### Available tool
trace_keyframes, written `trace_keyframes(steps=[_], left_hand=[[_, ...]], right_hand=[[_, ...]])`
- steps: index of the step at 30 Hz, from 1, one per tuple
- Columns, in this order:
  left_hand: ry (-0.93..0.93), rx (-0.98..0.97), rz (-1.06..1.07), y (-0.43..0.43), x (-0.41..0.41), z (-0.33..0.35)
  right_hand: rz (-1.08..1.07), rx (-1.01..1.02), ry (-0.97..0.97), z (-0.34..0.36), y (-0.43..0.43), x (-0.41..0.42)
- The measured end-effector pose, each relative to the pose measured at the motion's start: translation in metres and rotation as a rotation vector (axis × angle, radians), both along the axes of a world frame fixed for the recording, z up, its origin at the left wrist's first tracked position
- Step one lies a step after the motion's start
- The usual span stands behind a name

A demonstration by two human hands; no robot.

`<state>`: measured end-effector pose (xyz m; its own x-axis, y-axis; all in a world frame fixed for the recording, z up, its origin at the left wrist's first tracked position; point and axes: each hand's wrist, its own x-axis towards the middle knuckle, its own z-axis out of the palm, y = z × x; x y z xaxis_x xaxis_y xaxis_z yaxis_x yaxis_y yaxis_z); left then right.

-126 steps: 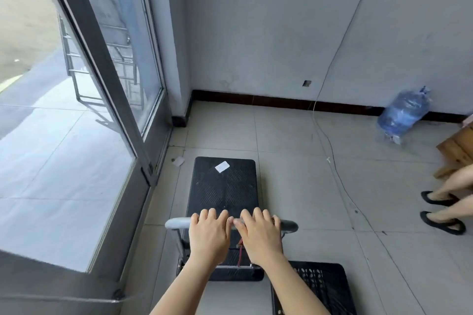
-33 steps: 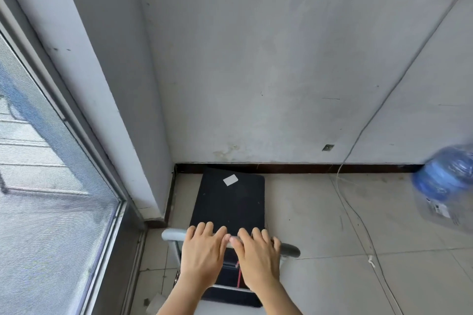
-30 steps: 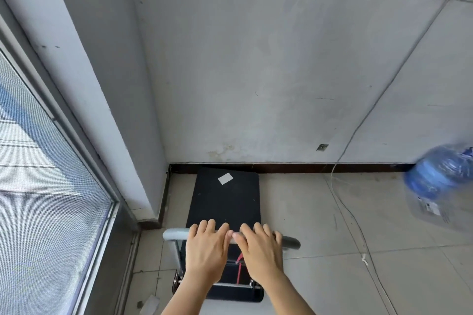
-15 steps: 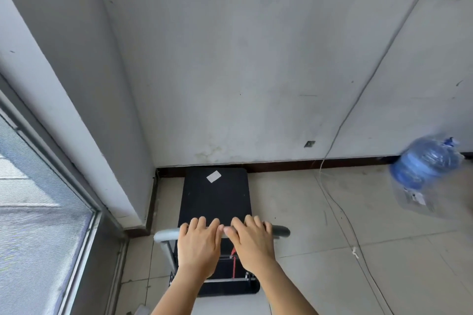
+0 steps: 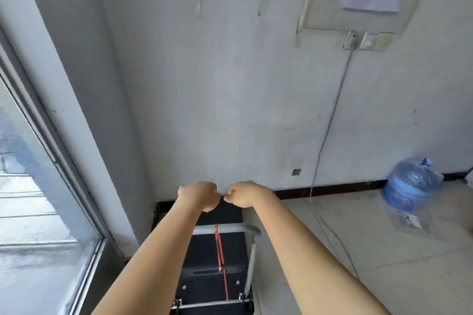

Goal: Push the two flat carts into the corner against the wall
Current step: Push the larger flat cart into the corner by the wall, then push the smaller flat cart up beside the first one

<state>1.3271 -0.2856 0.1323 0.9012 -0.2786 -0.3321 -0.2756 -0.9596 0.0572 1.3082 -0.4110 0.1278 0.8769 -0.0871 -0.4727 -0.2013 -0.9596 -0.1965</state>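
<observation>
A black flat cart with a grey push handle stands on the tiled floor below me, its far end at the dark skirting of the wall in the corner beside the window frame. A red cord hangs from the handle. My left hand and my right hand are raised above and beyond the handle, off it, both curled into loose fists that nearly touch. Nothing is in either hand. No second cart is in view.
A large blue water bottle in clear wrap lies on the floor at the right by the wall. A thin white cable runs from a wall socket down to the floor. A glass window lines the left side.
Both hands have let go of the cart handle and lifted forward, fingers curled shut. The cart stays at the wall in the corner. My view has tilted upward.
</observation>
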Motion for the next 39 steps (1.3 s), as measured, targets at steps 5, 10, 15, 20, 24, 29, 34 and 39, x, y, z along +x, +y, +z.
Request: trace_keyframes(steps=[5, 10, 15, 20, 24, 29, 34, 39], left_hand=[[-0.011, 0.035, 0.039, -0.013, -0.097, 0.037], [0.005, 0.055, -0.017, -0.031, -0.184, 0.041], [-0.002, 0.048, -0.099, -0.041, -0.254, 0.042], [-0.071, 0.076, -0.185, -0.040, -0.328, 0.037], [-0.083, 0.104, -0.253, -0.029, -0.398, 0.018], [-0.045, 0.133, -0.281, -0.022, -0.487, 0.000], [-0.071, 0.149, -0.271, -0.023, -0.562, 0.005], [-0.060, 0.166, -0.238, -0.019, -0.635, 0.004]], right_hand=[[0.062, -0.076, 0.053, 0.043, -0.022, -0.094], [0.048, -0.106, 0.060, 0.068, -0.040, -0.184], [0.012, -0.170, 0.059, 0.079, -0.057, -0.259], [-0.072, -0.191, 0.053, 0.078, -0.065, -0.344], [-0.135, -0.180, 0.112, 0.069, -0.057, -0.427], [-0.157, -0.162, 0.165, 0.059, -0.042, -0.521], [-0.182, -0.121, 0.154, 0.057, -0.041, -0.591], [-0.160, -0.107, 0.118, 0.059, -0.045, -0.659]])
